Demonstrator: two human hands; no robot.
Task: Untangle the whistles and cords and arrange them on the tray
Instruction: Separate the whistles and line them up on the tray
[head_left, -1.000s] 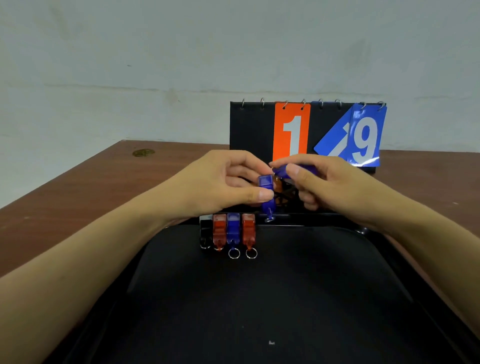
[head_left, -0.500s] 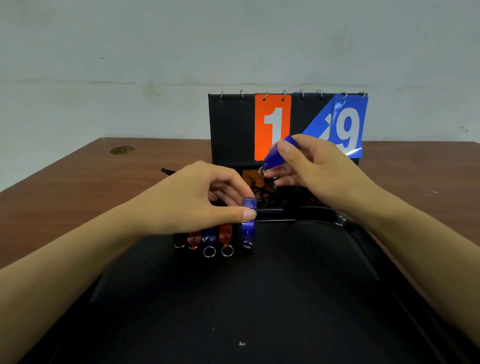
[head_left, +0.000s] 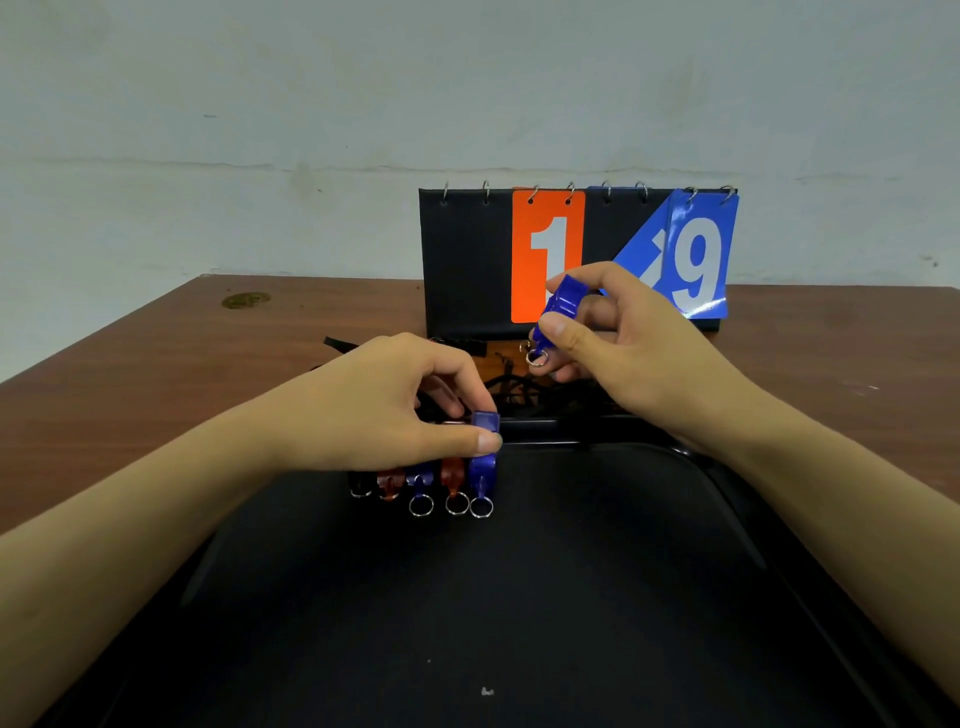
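While one blue whistle (head_left: 484, 457) is pinched onto the tray (head_left: 571, 597) by the left hand (head_left: 384, 405),
another blue whistle (head_left: 558, 312) is gripped, raised, by the right hand (head_left: 634, 348).

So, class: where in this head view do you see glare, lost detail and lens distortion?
Head view: glare streaks the lower edge of the blue 9 card; the black tray swallows detail, so the black whistle barely shows; the wide lens stretches both forearms at the frame's edges.

A brown wooden table (head_left: 156, 374) carries everything. A black tray (head_left: 571, 597) lies at six o'clock, tangled cords (head_left: 511, 387) and a scoreboard (head_left: 467, 260) at twelve.
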